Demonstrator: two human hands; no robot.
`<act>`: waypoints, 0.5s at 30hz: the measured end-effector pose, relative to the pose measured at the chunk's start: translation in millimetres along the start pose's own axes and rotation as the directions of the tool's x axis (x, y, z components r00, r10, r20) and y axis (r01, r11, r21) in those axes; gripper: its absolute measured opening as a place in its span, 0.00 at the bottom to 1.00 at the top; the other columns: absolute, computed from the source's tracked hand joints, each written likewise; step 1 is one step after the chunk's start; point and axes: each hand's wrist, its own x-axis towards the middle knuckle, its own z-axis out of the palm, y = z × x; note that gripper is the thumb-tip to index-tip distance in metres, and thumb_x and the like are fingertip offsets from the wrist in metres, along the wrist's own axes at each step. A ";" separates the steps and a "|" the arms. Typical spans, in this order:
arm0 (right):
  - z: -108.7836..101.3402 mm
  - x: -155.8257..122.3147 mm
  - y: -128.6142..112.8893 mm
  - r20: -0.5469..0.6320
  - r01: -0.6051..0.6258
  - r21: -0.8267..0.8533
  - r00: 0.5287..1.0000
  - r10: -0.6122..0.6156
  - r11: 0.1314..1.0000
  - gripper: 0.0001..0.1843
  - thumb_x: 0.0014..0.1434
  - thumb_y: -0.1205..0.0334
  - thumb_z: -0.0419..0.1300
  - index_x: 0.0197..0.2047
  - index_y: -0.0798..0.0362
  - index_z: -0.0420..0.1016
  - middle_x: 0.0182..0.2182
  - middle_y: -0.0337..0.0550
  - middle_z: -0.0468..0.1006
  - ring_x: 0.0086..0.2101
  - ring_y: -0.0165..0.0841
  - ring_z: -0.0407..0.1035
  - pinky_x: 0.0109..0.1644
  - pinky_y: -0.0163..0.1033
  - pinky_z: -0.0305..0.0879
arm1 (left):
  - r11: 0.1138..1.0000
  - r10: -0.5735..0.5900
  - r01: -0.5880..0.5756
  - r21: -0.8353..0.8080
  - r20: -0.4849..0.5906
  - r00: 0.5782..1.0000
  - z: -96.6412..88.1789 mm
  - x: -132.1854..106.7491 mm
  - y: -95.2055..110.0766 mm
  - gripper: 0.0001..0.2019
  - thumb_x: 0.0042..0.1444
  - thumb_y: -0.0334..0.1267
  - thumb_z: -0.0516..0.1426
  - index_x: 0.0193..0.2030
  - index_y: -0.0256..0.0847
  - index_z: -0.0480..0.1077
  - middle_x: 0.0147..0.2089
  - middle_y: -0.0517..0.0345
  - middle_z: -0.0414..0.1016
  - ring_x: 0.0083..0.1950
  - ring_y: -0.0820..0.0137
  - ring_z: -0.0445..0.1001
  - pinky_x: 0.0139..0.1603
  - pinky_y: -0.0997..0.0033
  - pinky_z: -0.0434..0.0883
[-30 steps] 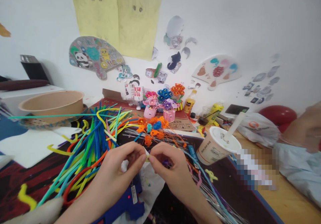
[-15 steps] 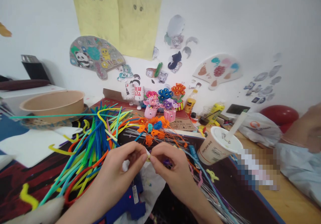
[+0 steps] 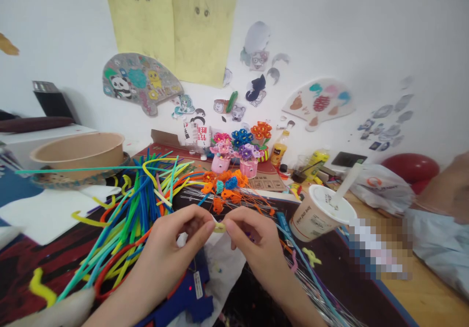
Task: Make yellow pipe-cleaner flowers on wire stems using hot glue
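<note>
My left hand [image 3: 178, 241] and my right hand [image 3: 254, 236] meet at the middle of the desk, each closed in a pinch. Between the fingertips is a short pale yellow piece of pipe cleaner [image 3: 219, 227], its ends hidden by the fingers. A white sheet [image 3: 229, 263] lies below them, beside a blue tool [image 3: 200, 305] with a small red light, partly covered by my left forearm. Just beyond the hands are orange and blue pipe-cleaner flowers [image 3: 234, 183] on thin wires. Left of my left hand is a large bundle of coloured pipe cleaners [image 3: 142, 195].
A lidded paper cup [image 3: 311, 219] with a straw stands at right. Behind are small potted pipe-cleaner flowers [image 3: 221, 158] and a juice bottle [image 3: 279, 148]. A tan basin [image 3: 78, 151] is at left. Another person's arm [image 3: 447, 190] shows at far right, near a plastic bag [image 3: 381, 190].
My fingertips have moved slightly apart, the right hand shifting a little right, so more of the pale yellow piece shows between them. The view has shifted very slightly.
</note>
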 end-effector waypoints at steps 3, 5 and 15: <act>-0.7 2.1 1.4 -0.024 -0.084 0.052 0.996 0.085 0.995 0.11 0.60 0.57 0.60 0.32 0.55 0.77 0.24 0.38 0.73 0.22 0.27 0.63 0.26 0.33 0.61 | 0.999 -0.027 0.026 -0.041 -0.022 0.999 -0.5 0.7 0.4 0.12 0.55 0.46 0.58 0.27 0.41 0.73 0.21 0.66 0.66 0.23 0.74 0.63 0.23 0.78 0.60; -0.9 2.7 2.6 -0.023 -0.119 0.057 0.992 0.120 0.991 0.10 0.58 0.57 0.61 0.31 0.55 0.77 0.24 0.38 0.73 0.21 0.27 0.63 0.26 0.33 0.61 | 0.998 -0.031 0.029 -0.052 -0.034 0.999 -1.1 0.7 0.0 0.13 0.55 0.47 0.59 0.27 0.41 0.73 0.21 0.65 0.67 0.23 0.74 0.63 0.23 0.78 0.61; -1.3 2.6 4.9 -0.020 -0.165 0.095 0.986 0.168 0.982 0.09 0.54 0.58 0.65 0.28 0.55 0.76 0.22 0.36 0.73 0.21 0.27 0.63 0.25 0.32 0.61 | 0.996 0.056 -0.052 0.078 -0.055 0.997 -3.0 -0.9 0.4 0.14 0.60 0.46 0.55 0.29 0.42 0.74 0.23 0.63 0.73 0.26 0.71 0.69 0.26 0.76 0.66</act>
